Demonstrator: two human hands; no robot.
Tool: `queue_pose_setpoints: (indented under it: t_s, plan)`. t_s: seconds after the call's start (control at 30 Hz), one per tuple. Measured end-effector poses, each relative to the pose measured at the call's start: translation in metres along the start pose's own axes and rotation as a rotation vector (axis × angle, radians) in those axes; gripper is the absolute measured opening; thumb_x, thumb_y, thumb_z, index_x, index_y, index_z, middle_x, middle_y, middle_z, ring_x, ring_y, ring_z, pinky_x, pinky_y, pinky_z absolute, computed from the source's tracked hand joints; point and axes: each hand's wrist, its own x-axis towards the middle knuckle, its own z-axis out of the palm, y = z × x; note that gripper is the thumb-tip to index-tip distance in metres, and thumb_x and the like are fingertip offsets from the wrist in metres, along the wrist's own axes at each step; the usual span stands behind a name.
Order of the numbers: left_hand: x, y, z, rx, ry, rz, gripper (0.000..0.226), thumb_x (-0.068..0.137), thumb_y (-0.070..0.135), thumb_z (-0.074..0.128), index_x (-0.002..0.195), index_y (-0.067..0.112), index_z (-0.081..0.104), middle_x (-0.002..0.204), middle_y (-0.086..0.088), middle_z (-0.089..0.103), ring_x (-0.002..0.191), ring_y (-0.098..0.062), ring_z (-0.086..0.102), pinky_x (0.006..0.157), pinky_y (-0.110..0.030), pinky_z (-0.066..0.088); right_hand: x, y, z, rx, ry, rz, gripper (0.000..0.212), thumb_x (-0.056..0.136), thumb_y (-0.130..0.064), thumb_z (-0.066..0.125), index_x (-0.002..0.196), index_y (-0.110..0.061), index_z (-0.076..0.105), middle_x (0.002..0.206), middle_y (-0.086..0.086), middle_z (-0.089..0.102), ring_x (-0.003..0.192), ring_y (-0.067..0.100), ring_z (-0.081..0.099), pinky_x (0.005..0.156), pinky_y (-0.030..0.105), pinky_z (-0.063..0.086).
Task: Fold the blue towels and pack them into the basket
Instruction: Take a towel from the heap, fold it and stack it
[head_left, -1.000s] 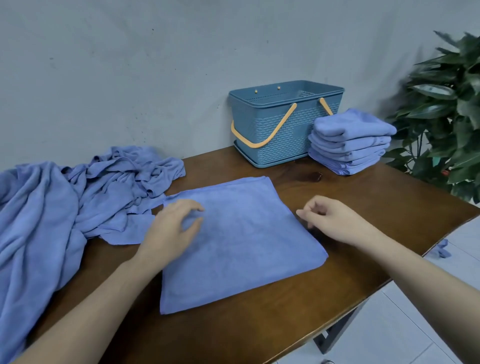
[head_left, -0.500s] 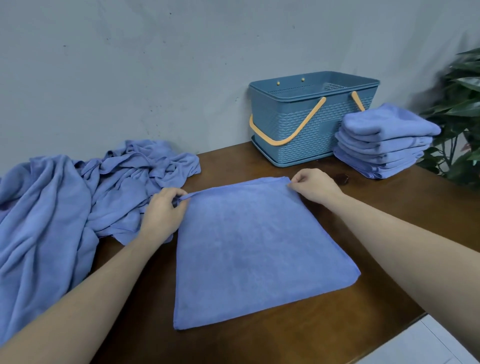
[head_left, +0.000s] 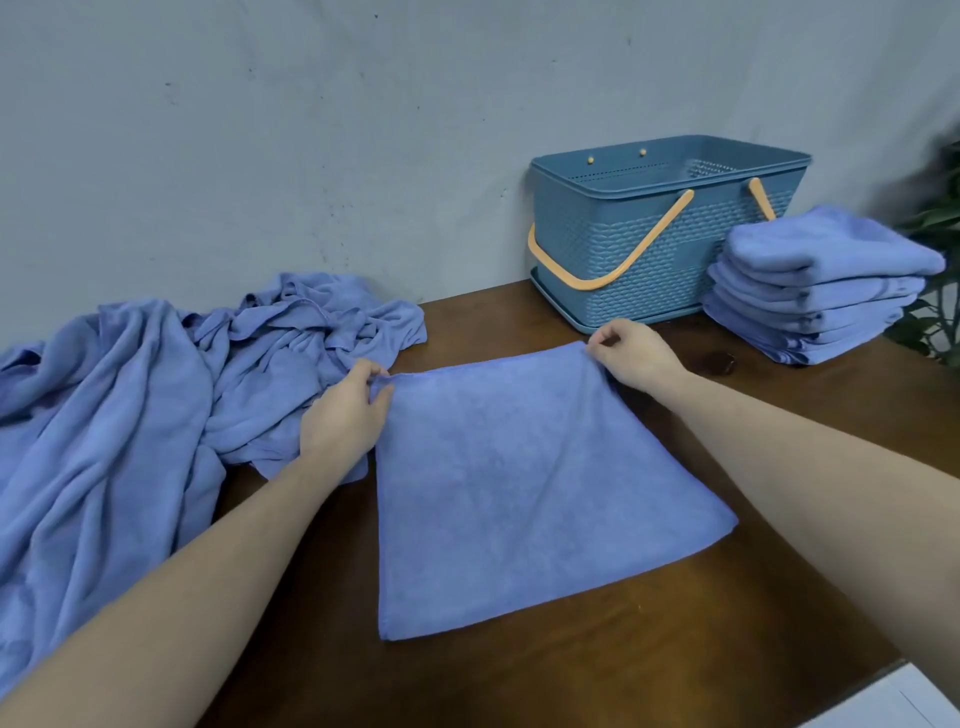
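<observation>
A folded blue towel (head_left: 524, 483) is lying flat on the wooden table (head_left: 779, 587), and its two far corners are being pinched: the far left corner by the left hand (head_left: 345, 415), the far right corner by the right hand (head_left: 631, 356), fingers curled on the hem. A heap of unfolded blue towels (head_left: 156, 395) is lying at the table's left, just beside the left hand. The blue basket (head_left: 660, 234) with orange handles is standing against the wall (head_left: 311, 130), touched on its right by a stack of folded towels (head_left: 815, 286).
</observation>
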Motion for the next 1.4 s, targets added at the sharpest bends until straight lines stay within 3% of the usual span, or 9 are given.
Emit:
queue_pose_setpoints:
  t_s: [0.17,0.4,0.57,0.77,0.97,1.1,1.23,1.33,1.4]
  plan:
    - [-0.007,-0.007,0.001,-0.09,0.009,0.035,0.039,0.096,0.035,0.058,0.131,0.024,0.048,0.078,0.01,0.05,0.073,-0.014,0.053,0.063,-0.033,0.039,-0.026,0.006,-0.007,0.123,-0.045,-0.05,0.026,0.09,-0.029,0.07,0.112,-0.024,0.057,0.078,-0.002,0.066,0.072,0.013,0.062,0.069,0.032,0.046]
    - [-0.021,-0.007,-0.002,-0.08,-0.007,0.043,0.028,0.097,0.017,0.055,0.121,0.031,0.059,0.073,0.003,0.054,0.069,-0.015,0.055,0.063,-0.038,0.043,-0.058,0.017,-0.026,0.143,-0.231,-0.067,0.022,0.087,-0.015,0.076,0.107,-0.017,0.066,0.092,0.02,0.073,0.078,0.02,0.064,0.082,0.037,0.052]
    - [-0.018,0.0,-0.003,-0.182,0.027,0.007,0.031,0.096,0.006,0.047,0.112,0.026,0.065,0.079,-0.007,0.06,0.06,-0.019,0.052,0.056,-0.035,0.041,-0.063,0.015,-0.03,0.168,-0.149,-0.012,0.019,0.09,-0.017,0.074,0.106,-0.017,0.065,0.086,0.01,0.069,0.083,0.022,0.064,0.077,0.033,0.048]
    - [-0.043,0.008,-0.003,-0.116,0.172,0.311,0.026,0.093,0.015,0.061,0.118,0.018,0.065,0.116,0.005,0.051,0.099,-0.017,0.057,0.081,-0.038,0.049,-0.082,0.014,-0.038,0.195,-0.278,-0.033,0.04,0.081,-0.04,0.082,0.113,-0.029,0.061,0.085,0.008,0.072,0.079,0.013,0.065,0.075,0.029,0.048]
    - [-0.093,0.015,-0.011,-0.226,-0.342,0.611,0.058,0.088,0.076,0.047,0.129,0.038,0.062,0.148,0.02,0.045,0.139,0.005,0.038,0.112,-0.027,0.035,-0.109,0.036,-0.057,0.131,-0.371,-0.158,0.026,0.086,-0.023,0.08,0.108,-0.027,0.067,0.063,-0.003,0.059,0.057,0.008,0.045,0.06,0.021,0.036]
    - [-0.107,0.006,-0.018,-0.012,-0.413,0.636,0.057,0.087,0.081,0.037,0.136,0.054,0.051,0.156,0.025,0.033,0.148,0.008,0.018,0.124,-0.035,0.02,-0.121,0.047,-0.066,0.079,-0.3,-0.149,0.018,0.087,-0.023,0.079,0.1,-0.029,0.069,0.063,-0.009,0.061,0.055,0.002,0.049,0.067,0.025,0.039]
    - [-0.128,0.004,-0.028,-0.129,-0.295,0.681,0.033,0.094,0.062,0.048,0.121,0.049,0.063,0.145,0.025,0.047,0.138,0.002,0.041,0.112,-0.042,0.039,-0.15,0.056,-0.068,0.03,-0.201,-0.442,0.019,0.087,-0.029,0.078,0.103,-0.035,0.07,0.082,-0.019,0.06,0.076,0.002,0.054,0.078,0.024,0.04]
    - [-0.152,0.006,-0.038,-0.213,-0.238,0.734,0.025,0.094,0.053,0.057,0.11,0.039,0.07,0.132,0.025,0.056,0.126,-0.002,0.054,0.103,-0.034,0.043,-0.179,0.06,-0.07,-0.145,-0.182,-0.748,0.028,0.088,-0.051,0.072,0.113,-0.037,0.069,0.114,-0.024,0.062,0.109,0.009,0.057,0.097,0.026,0.039]
    - [-0.165,0.006,-0.044,-0.196,-0.267,0.777,0.025,0.092,0.054,0.063,0.111,0.039,0.07,0.129,0.025,0.058,0.122,-0.002,0.057,0.1,-0.03,0.045,-0.194,0.064,-0.073,-0.233,-0.246,-0.784,0.034,0.088,-0.057,0.069,0.117,-0.04,0.068,0.127,-0.024,0.06,0.121,0.008,0.055,0.102,0.029,0.039]
